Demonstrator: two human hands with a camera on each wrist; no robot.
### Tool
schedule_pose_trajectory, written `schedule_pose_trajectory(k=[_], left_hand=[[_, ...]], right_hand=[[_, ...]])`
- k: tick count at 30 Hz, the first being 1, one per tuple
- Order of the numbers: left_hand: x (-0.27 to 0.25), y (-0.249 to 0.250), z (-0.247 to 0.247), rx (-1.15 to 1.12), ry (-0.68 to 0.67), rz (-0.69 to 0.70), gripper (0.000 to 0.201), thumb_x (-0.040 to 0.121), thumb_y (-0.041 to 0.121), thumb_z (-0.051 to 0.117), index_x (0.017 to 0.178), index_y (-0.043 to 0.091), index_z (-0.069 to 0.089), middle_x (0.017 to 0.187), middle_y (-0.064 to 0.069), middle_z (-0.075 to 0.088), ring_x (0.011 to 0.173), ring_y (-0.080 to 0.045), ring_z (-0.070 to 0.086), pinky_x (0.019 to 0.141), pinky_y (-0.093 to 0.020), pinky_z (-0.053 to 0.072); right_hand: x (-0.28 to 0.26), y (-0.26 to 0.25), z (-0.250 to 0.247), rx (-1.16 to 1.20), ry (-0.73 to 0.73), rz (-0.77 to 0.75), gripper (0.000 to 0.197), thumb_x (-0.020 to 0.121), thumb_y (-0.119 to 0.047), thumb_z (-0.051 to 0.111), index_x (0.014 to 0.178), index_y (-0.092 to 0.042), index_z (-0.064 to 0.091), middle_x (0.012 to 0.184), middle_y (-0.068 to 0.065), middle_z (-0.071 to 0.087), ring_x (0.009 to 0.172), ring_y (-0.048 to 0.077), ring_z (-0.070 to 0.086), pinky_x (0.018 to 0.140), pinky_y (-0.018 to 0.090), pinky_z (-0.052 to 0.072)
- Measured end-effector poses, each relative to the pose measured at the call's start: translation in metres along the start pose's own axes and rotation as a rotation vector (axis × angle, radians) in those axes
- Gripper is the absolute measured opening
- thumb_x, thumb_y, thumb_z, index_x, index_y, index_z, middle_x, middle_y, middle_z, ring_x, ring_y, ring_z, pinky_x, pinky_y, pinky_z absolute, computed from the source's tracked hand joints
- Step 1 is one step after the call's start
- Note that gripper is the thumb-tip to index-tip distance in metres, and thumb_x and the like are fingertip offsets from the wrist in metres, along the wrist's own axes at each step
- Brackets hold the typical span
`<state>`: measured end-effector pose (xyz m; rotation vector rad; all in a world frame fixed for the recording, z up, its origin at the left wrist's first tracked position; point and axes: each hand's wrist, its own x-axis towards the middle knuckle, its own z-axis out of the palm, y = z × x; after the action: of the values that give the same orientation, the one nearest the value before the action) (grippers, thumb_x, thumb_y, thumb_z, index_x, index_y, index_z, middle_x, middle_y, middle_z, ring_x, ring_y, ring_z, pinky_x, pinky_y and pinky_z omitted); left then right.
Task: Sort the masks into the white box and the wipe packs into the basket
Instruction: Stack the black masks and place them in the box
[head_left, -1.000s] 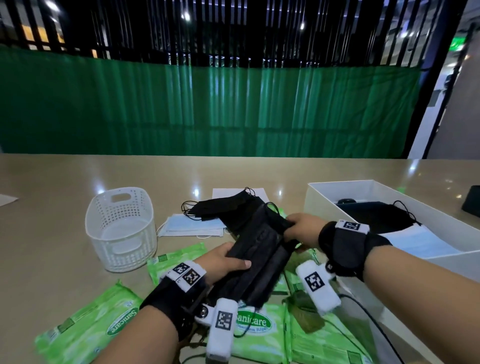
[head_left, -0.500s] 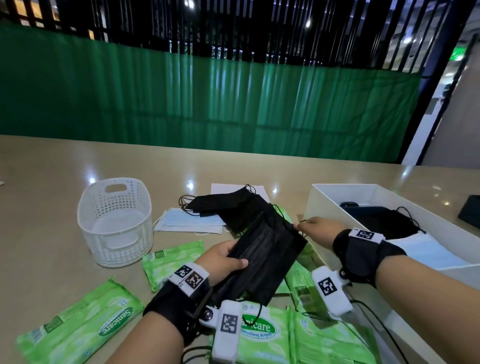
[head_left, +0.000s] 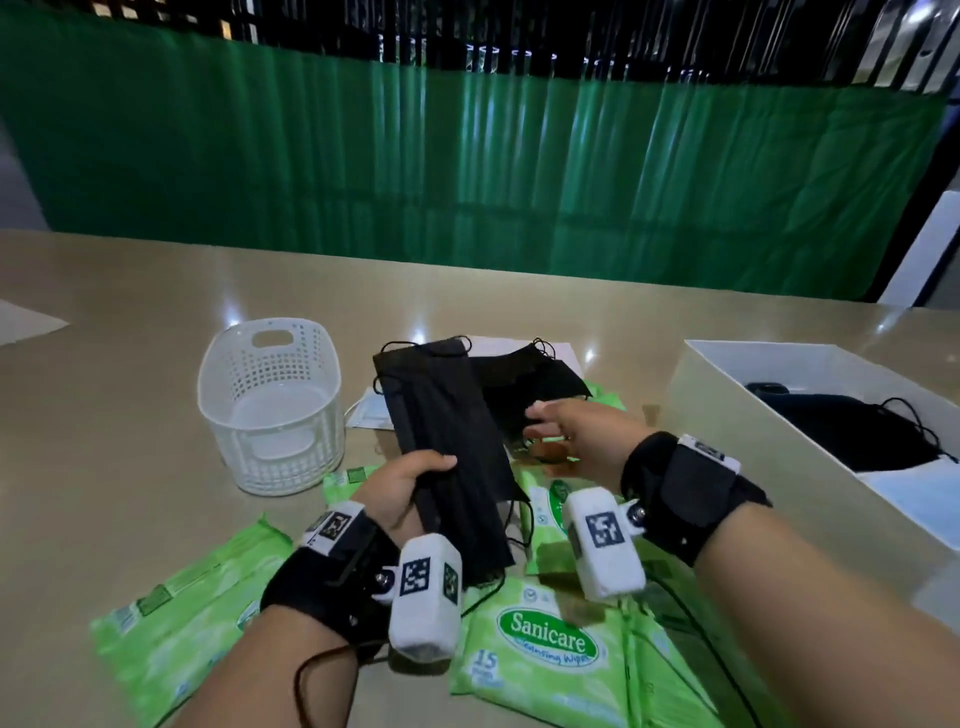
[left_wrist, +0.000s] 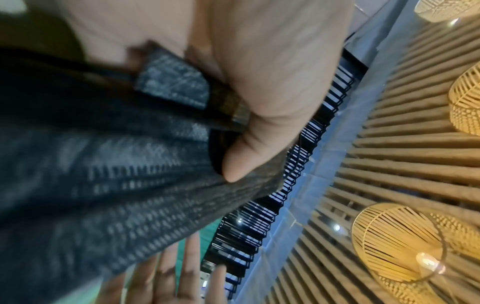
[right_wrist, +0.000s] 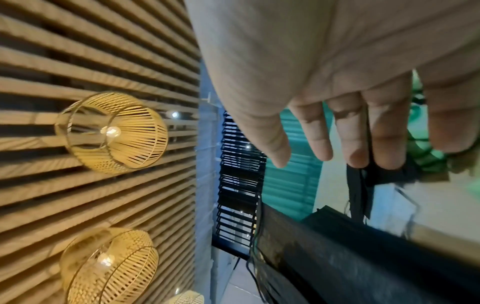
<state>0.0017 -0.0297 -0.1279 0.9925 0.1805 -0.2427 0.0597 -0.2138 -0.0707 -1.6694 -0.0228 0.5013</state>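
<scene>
At frame centre, the left hand grips a pleated, woven-textured black mask. The right hand, fingers spread and straight, holds nothing above crinkly green wipe packs.

A stack of black masks was held upright and tilted above the table, just right of the white basket. A second black mask lay flat further right of the basket, a pale blue mask partly beneath the stack. Green wipe packs lay scattered in front of the basket. The basket stood upright, nothing visible inside. The white box, well right of the basket, contained black and pale blue masks.
</scene>
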Motion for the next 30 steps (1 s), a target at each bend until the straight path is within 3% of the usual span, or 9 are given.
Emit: schedule_pose_trajectory(k=[5, 8, 11, 14, 19, 20, 24, 27, 30], left_hand=[[0.012, -0.011, 0.002, 0.005, 0.037, 0.001, 0.033, 0.086, -0.008, 0.042, 0.115, -0.008, 0.056, 0.086, -0.022, 0.065, 0.064, -0.029, 0.068, 0.056, -0.037, 0.059], [0.019, -0.013, 0.003, 0.009, 0.03, 0.087, 0.038, 0.088, -0.016, 0.038, 0.109, 0.008, 0.058, 0.092, -0.017, 0.068, 0.075, -0.028, 0.068, 0.064, -0.037, 0.059], [0.024, -0.014, 0.004, -0.033, 0.03, 0.144, 0.045, 0.089, -0.017, 0.035, 0.108, 0.016, 0.057, 0.09, -0.011, 0.071, 0.076, -0.025, 0.069, 0.065, -0.035, 0.06], [0.025, -0.012, 0.004, -0.082, 0.047, 0.184, 0.04, 0.091, -0.01, 0.037, 0.115, 0.016, 0.056, 0.094, -0.011, 0.071, 0.076, -0.023, 0.07, 0.066, -0.036, 0.06], [0.023, -0.008, 0.006, -0.151, 0.052, 0.165, 0.039, 0.098, 0.009, 0.036, 0.135, 0.013, 0.046, 0.127, -0.022, 0.058, 0.104, -0.034, 0.06, 0.087, -0.05, 0.05], [0.023, -0.008, 0.006, -0.159, 0.054, 0.15, 0.039, 0.098, 0.014, 0.036, 0.136, 0.011, 0.044, 0.127, -0.022, 0.057, 0.104, -0.034, 0.059, 0.087, -0.048, 0.051], [0.024, -0.01, 0.004, -0.145, 0.048, 0.122, 0.043, 0.098, 0.026, 0.036, 0.135, 0.006, 0.045, 0.109, -0.019, 0.061, 0.085, -0.028, 0.062, 0.066, -0.035, 0.056], [0.025, -0.01, 0.004, -0.149, 0.029, 0.142, 0.029, 0.099, 0.022, 0.035, 0.119, 0.015, 0.055, 0.096, -0.014, 0.067, 0.073, -0.024, 0.067, 0.061, -0.034, 0.057], [0.023, -0.011, 0.007, -0.137, 0.035, 0.127, 0.028, 0.1, 0.023, 0.034, 0.121, 0.017, 0.053, 0.104, -0.017, 0.063, 0.084, -0.031, 0.062, 0.062, -0.037, 0.057]], right_hand=[[0.018, 0.018, 0.006, 0.155, 0.03, -0.126, 0.007, 0.095, -0.02, 0.052, 0.095, -0.014, 0.057, 0.087, 0.003, 0.055, 0.066, 0.013, 0.053, 0.055, 0.023, 0.042], [0.021, 0.022, 0.002, 0.272, 0.066, -0.19, 0.008, 0.094, -0.013, 0.052, 0.089, -0.012, 0.057, 0.077, 0.003, 0.049, 0.057, 0.011, 0.046, 0.044, 0.018, 0.035], [0.022, 0.022, 0.0, 0.269, 0.038, -0.25, 0.01, 0.092, -0.008, 0.054, 0.087, -0.011, 0.062, 0.071, 0.001, 0.051, 0.054, 0.01, 0.044, 0.043, 0.017, 0.033], [0.023, 0.026, 0.003, 0.132, 0.037, -0.298, 0.015, 0.091, -0.005, 0.054, 0.085, -0.013, 0.064, 0.066, -0.002, 0.054, 0.051, 0.007, 0.047, 0.043, 0.016, 0.035], [0.023, 0.037, 0.012, -0.031, -0.034, -0.253, 0.012, 0.089, -0.006, 0.059, 0.085, -0.015, 0.066, 0.067, -0.002, 0.056, 0.049, 0.004, 0.049, 0.043, 0.015, 0.038], [0.023, 0.039, 0.014, -0.087, -0.034, -0.258, 0.01, 0.088, -0.008, 0.061, 0.085, -0.016, 0.066, 0.067, -0.002, 0.056, 0.049, 0.003, 0.049, 0.043, 0.015, 0.039], [0.026, 0.043, 0.021, -0.157, -0.07, -0.264, 0.004, 0.085, -0.013, 0.066, 0.082, -0.015, 0.066, 0.062, -0.005, 0.059, 0.049, 0.003, 0.051, 0.046, 0.018, 0.04], [0.026, 0.044, 0.021, -0.171, -0.081, -0.248, 0.007, 0.085, -0.012, 0.066, 0.077, -0.014, 0.066, 0.054, -0.008, 0.057, 0.045, 0.001, 0.05, 0.045, 0.018, 0.04], [0.026, 0.044, 0.022, -0.163, -0.108, -0.251, 0.003, 0.084, -0.012, 0.066, 0.083, -0.012, 0.063, 0.061, -0.004, 0.058, 0.049, 0.003, 0.052, 0.044, 0.016, 0.039]])
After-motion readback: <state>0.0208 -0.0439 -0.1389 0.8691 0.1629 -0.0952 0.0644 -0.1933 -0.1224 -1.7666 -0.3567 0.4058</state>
